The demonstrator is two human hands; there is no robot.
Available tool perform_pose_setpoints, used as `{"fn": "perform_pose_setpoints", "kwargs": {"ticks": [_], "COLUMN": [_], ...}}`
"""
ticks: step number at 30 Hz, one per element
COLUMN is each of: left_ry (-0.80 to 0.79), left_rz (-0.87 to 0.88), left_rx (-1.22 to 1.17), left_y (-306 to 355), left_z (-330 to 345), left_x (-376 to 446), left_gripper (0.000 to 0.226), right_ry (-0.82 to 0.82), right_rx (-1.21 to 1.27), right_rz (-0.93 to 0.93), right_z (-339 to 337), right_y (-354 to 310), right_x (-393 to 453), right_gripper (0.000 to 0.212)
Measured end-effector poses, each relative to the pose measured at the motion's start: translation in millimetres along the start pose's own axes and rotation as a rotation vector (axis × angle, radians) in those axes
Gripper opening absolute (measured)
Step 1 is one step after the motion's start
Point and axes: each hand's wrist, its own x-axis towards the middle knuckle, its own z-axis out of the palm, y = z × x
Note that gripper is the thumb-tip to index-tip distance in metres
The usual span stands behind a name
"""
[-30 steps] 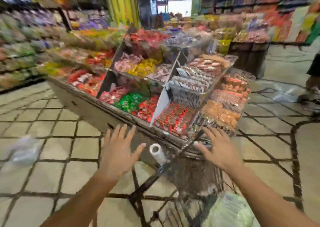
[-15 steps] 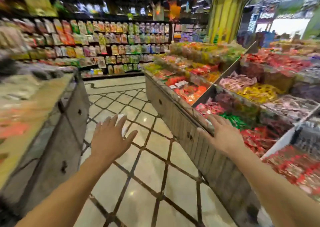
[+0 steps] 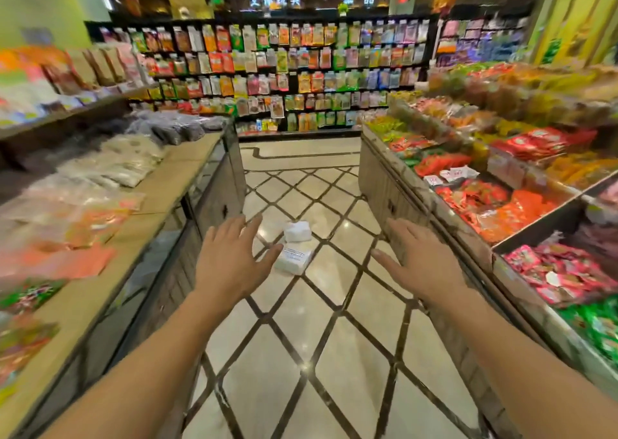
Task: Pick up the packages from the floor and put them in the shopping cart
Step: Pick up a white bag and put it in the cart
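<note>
**With both hands empty, two packages lie on the aisle floor**

While the left hand (image 3: 230, 264) and right hand (image 3: 418, 264) reach forward with fingers spread, two white packages rest on the tiled floor (image 3: 334, 355). The nearer package (image 3: 294, 260) is partly hidden behind the left fingertips; the farther package (image 3: 297, 231) lies just beyond it, its print blurred.

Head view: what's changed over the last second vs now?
The view swung left, away from the shopping cart, now out of frame, into the aisle. Two white plastic-wrapped packages have come into sight on the tiled floor. Left hand and right hand stay open, empty, stretched forward.
</note>
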Motion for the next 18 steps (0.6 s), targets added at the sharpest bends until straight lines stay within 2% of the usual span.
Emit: {"fn": "perform_pose_setpoints", "kwargs": {"ticks": [8, 13, 18], "left_ry": [0.016, -0.010, -0.071], "left_rz": [-0.059, -0.054, -0.063], "left_rx": [-0.032, -0.028, -0.077], "left_y": [-26, -53, -81], "left_z": [60, 133, 204], "left_x": [157, 264, 385], "left_gripper": [0.076, 0.086, 0.085], "right_ry": [-0.007, -0.033, -0.079], "right_rx": [0.055, 0.062, 0.068], "right_rz": [-0.065, -0.063, -0.027], "right_z": [53, 113, 168], "right_y": [-16, -25, -31], "right_x": [188, 304, 425], "right_gripper": [0.080, 0.083, 0.082]}}
